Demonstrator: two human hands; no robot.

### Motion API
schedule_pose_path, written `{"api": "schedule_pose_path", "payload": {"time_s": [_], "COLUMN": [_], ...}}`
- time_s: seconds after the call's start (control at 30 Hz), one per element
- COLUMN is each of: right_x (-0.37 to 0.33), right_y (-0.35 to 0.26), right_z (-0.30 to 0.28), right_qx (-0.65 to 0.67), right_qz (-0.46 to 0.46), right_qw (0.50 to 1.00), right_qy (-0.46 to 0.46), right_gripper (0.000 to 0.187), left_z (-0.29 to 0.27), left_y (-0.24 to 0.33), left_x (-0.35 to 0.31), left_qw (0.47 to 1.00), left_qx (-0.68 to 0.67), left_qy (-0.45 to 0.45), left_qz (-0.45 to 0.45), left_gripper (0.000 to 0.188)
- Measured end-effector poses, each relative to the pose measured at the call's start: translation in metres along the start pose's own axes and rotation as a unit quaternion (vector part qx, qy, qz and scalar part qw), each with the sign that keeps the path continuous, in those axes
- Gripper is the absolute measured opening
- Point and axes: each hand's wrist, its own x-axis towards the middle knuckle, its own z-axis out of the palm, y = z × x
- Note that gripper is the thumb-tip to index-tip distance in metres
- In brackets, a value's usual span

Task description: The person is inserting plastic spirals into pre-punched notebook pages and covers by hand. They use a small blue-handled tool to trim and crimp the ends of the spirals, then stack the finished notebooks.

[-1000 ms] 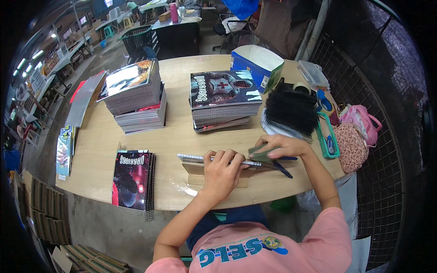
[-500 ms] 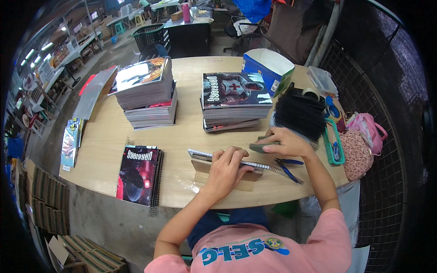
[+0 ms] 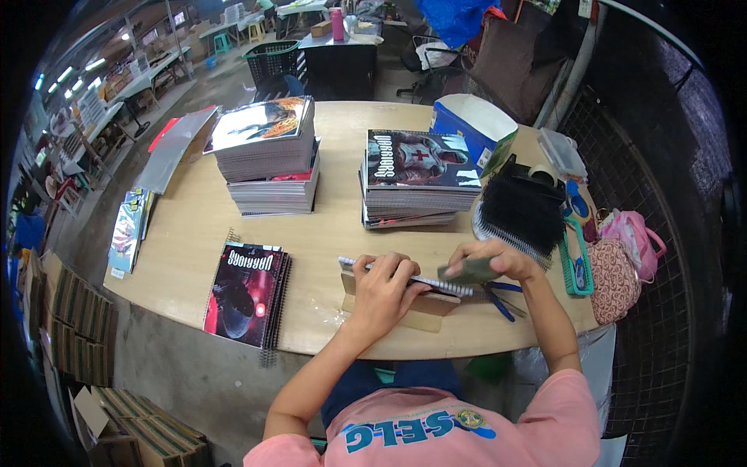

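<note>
Left hand [image 3: 383,285] and right hand [image 3: 498,263] gripping

The left clasps a white-edged spiral-bound notebook [image 3: 436,283], edge-up by a tan board [image 3: 419,318]; the right pinches a flat dark-green pad [image 3: 475,272] at the notebook's three o'clock end. Blue-handled pliers [image 3: 500,307] lie at four o'clock, dark-covered stacked notebooks [image 3: 420,162] at twelve.

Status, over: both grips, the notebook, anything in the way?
Left grip: holding spiral notebook on edge. Right grip: dark green pad, near its coiled edge. Possible snag: blue-handled pliers by notebook's right end.
</note>
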Motion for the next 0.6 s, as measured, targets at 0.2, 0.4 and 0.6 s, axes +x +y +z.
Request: {"api": "schedule_pose_path", "payload": {"time_s": [0.2, 0.4, 0.6], "right_x": [0.007, 0.026, 0.040], "right_y": [0.005, -0.011, -0.003], "right_z": [0.000, 0.006, 0.007], "right_qx": [-0.060, 0.118, -0.060], "right_qz": [0.036, -0.027, -0.004], "right_qw": [0.996, 0.993, 0.996], "right_qy": [0.061, 0.013, 0.069], "right_gripper": [0.042, 0.048, 0.039], "left_z": [-0.020, -0.014, -0.015], "left_y": [0.001, -0.021, -0.022], "left_x": [0.004, -0.009, -0.008], "left_qw": [0.987, 0.989, 0.989], "left_qx": [0.108, -0.039, -0.055], "left_qy": [0.096, 0.088, 0.071], "left_qz": [-0.068, -0.110, -0.116], "left_gripper": [0.034, 0.041, 0.043]}}
